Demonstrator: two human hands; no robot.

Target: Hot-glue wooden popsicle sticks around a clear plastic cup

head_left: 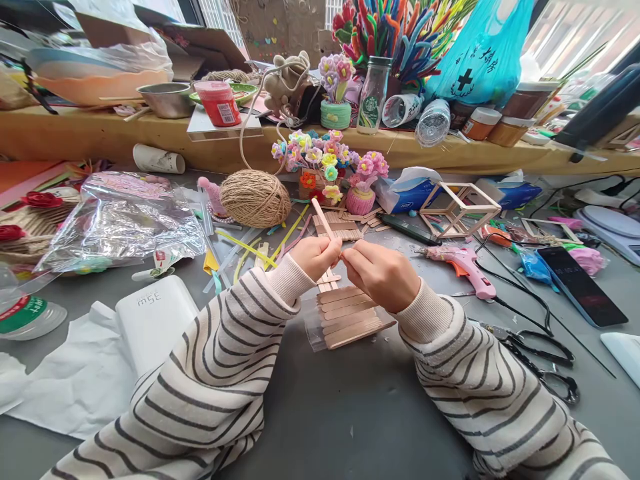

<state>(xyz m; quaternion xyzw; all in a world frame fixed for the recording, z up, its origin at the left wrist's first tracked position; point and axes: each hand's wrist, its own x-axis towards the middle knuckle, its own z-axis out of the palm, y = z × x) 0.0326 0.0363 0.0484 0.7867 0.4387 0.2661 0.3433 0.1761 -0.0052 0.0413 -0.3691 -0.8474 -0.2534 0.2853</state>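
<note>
My left hand (317, 257) is closed on a wooden craft stick (324, 219), which points up and away from me, slightly to the left. Close beside it, my right hand (383, 272) is pinched shut, its fingertips almost meeting the left ones. Whatever those fingertips grip is hidden or too small to make out. Below both hands lies a panel of craft sticks (350, 317) set side by side, partly over a clear plastic sheet (313, 327). Behind the hands, more craft sticks (340, 227) lie in a row.
To the right are a pink glue gun (470, 263), black-handled scissors (543, 353), a phone (583, 283) and a stick frame (460, 210). A twine ball (255, 199) and pipe-cleaner flowers (320, 157) stand behind. At left lie a white power bank (156, 320) and tissue (75, 380).
</note>
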